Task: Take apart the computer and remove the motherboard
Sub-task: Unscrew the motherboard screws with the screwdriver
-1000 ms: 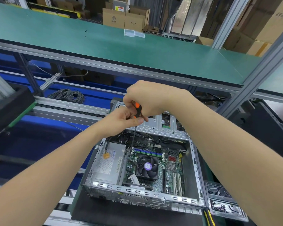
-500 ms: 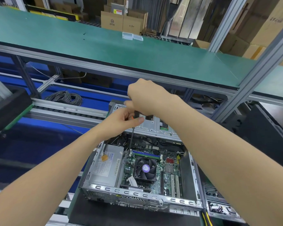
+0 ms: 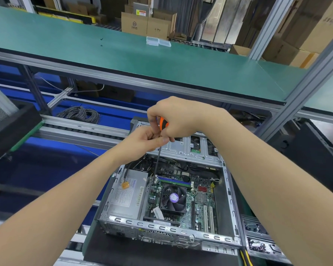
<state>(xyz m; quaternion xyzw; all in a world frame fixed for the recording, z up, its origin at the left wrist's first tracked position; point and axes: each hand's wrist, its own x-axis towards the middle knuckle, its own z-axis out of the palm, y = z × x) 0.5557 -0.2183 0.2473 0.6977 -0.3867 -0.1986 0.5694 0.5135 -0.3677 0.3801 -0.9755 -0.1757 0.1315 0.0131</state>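
**Steady now: driver down at the board's far corner**

Your right hand (image 3: 174, 117) is wrapped round the orange-and-black handle of the screwdriver (image 3: 156, 166). Your left hand (image 3: 140, 145) pinches the shaft just under the handle, thumb against fingertips, to guide it. The shaft runs down into the open case (image 3: 161, 228), and its tip lands at the far-left corner of the motherboard (image 3: 199, 197), beside the memory sticks (image 3: 175, 181). Whether it sits in a screw head is too small to tell.

The board lies flat on the case floor, between the power supply (image 3: 127, 192) on your left and the case wall on your right. The fan (image 3: 173, 198) sits on top of it, and the drive cage (image 3: 185, 148) hangs over its far edge.

Expect the board to be light and fairly stiff, but fragile. It will likely crack or shed parts if you flex it. Take it by its bare edges, not by the fan or the slots. Cables by the far edge look plugged in, so free those before you lift.
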